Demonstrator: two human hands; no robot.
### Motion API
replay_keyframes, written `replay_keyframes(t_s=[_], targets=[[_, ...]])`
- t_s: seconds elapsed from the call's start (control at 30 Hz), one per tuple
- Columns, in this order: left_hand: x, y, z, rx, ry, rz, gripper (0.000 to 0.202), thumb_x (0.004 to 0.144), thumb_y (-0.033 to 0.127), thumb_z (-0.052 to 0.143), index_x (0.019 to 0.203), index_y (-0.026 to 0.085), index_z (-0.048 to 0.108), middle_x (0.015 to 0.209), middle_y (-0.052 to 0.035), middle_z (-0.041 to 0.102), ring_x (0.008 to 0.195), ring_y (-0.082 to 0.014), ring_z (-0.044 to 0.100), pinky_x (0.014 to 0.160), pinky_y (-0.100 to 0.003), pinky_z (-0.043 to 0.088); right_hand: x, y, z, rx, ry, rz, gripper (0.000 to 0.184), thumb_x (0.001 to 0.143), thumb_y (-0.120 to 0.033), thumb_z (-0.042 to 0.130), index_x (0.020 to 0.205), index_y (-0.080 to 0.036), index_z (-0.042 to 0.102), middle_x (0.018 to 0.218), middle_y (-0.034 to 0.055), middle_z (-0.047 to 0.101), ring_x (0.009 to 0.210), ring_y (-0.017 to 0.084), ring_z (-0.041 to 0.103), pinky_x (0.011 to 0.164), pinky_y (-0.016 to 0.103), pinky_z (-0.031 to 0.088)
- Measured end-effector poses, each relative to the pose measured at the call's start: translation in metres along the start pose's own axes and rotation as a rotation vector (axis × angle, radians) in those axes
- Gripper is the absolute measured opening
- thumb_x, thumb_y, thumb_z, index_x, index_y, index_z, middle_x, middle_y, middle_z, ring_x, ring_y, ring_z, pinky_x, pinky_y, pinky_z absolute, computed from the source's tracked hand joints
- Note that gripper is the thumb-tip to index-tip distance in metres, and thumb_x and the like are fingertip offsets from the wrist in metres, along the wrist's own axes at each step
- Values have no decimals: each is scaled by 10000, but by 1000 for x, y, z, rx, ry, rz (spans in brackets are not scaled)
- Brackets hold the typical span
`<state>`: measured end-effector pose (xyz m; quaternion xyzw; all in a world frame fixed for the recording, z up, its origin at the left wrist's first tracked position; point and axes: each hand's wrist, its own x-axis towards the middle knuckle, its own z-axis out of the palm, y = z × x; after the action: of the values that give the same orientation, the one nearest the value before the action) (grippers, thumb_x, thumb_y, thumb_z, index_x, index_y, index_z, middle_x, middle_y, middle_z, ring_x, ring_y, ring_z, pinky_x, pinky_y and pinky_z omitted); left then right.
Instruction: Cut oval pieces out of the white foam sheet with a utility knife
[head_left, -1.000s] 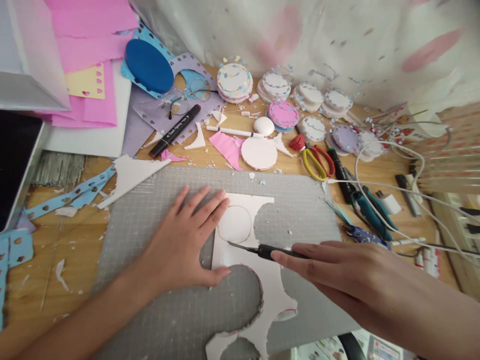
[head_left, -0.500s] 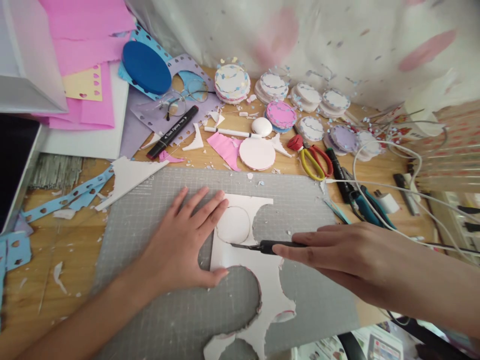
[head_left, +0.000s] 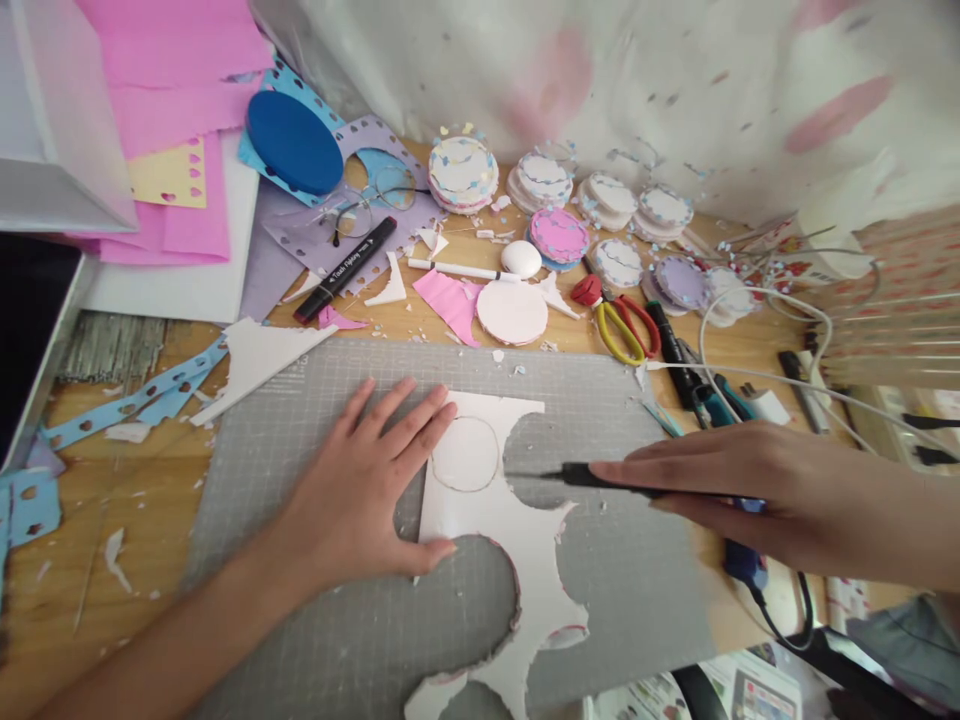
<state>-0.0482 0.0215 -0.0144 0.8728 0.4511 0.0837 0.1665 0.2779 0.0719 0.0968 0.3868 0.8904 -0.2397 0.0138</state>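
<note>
A white foam board (head_left: 457, 510) with several round cut-outs along its edges lies on the grey cutting mat (head_left: 630, 600). Near its upper end shows a thin drawn or scored circle (head_left: 465, 455). My left hand (head_left: 352, 490) rests flat at the board's left side, fingers spread, fingertips touching its upper left part and the thumb lower down. My right hand (head_left: 750, 490) grips a black craft knife (head_left: 581, 474) pointing left. The knife's blade is smeared by motion and appears just right of the circle, over a curved notch in the board.
Behind the mat are a white disc (head_left: 512, 312), yellow-and-red-handled scissors (head_left: 619, 330), a black marker (head_left: 346, 268) and several decorated round pieces (head_left: 463, 172). A white cable (head_left: 757, 366) crosses the right side. Blue punched strips (head_left: 142, 392) lie at left.
My right hand has moved to the right with the craft knife, taking the blade away from the circle's lower edge. My left hand stays on the board.
</note>
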Motion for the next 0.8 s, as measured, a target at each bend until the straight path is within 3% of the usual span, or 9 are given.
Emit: replay_keyframes(t_s=[0.07,0.1,0.2,0.3,0.4,0.8], targets=[[0,-1,2,2,8,4,972,736,736,521,1500,169,322,1585,-33,294,1443,-326,238,1200,-511,37,-6,-9,4,59,-82,1,415,981,-255,463,1383,-346,517,1110,-7,744,826,132,743,673,165,583],[0,-1,3,7,16,5,968,749,747,500,1502,167,316,1586,-40,291,1445,-323,235,1199,-512,36,-10,-17,9,85,-50,52,453,975,-238,475,1418,-333,468,1135,5,735,841,143,742,691,179,589],[0,0,5,27,44,5,991,775,775,438,1505,121,294,1590,-91,274,1455,-314,222,1201,-507,31,-19,-44,36,188,33,161,512,965,-240,481,1464,-313,388,1077,25,746,797,161,740,652,200,598],[0,2,6,36,50,-4,1018,780,783,422,1502,79,284,1587,-138,266,1459,-312,218,1204,-509,34,-23,-71,65,251,60,193,539,973,-199,448,1489,-307,331,1095,43,724,867,152,731,692,195,590],[0,3,6,31,34,-11,1031,770,783,438,1503,74,280,1589,-152,255,1463,-321,208,1205,-520,38,-22,-85,80,299,63,177,542,974,-150,407,1497,-262,319,1051,66,712,856,138,720,717,192,583],[-1,2,7,17,49,-8,1048,757,783,469,1508,81,264,1594,-140,243,1463,-316,206,1202,-515,47,-16,-87,82,188,15,136,534,965,-124,372,1488,-233,357,957,77,705,761,149,713,719,242,603]])
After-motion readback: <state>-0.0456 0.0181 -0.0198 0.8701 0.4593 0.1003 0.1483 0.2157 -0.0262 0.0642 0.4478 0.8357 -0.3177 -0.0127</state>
